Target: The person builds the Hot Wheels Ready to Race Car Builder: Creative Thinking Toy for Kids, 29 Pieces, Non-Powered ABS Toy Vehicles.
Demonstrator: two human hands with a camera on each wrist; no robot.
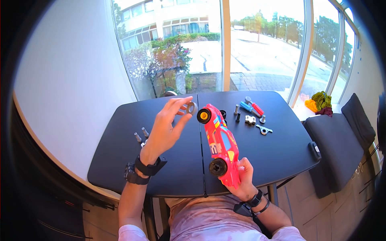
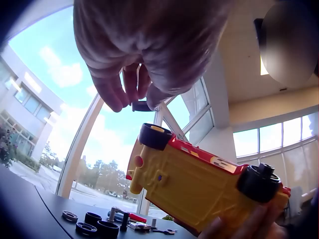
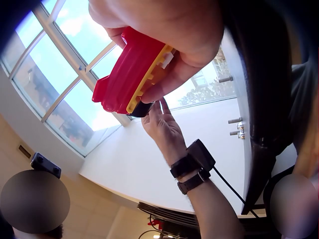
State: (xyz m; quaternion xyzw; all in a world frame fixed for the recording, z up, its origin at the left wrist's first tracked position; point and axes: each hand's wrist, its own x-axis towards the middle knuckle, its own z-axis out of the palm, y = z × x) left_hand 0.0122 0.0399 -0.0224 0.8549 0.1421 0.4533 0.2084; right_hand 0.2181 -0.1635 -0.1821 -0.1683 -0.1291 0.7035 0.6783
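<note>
so i've got the toy car up in the air over the black table, tilted with its far end raised, and my right hand is wrapped round the near end, thumb along the side. my left hand is pinching a grey ring between thumb and fingertips, just beside the far wheel, the one with the yellow hub, but not touching it. what bugs me is that all my grip is on one end of the car. if i push the ring against that far wheel, i reckon the whole thing could twist or dip in my palm, since nothing props up the other end. the ring worries me too: it's a fingertip pinch on a narrow rim, so a bit of sideways pressure could pop it loose, and being round it'd probably roll. from there it might run in among the loose black rings, or past the screwdrivers and bolts and right off the edge. also can't tell from here whether the ring even matches that wheel, so forcing it at an angle could jam it or knock the wheel crooked. resting the car on the table would likely fix most of that, because then my right hand only has to steady it.
</note>
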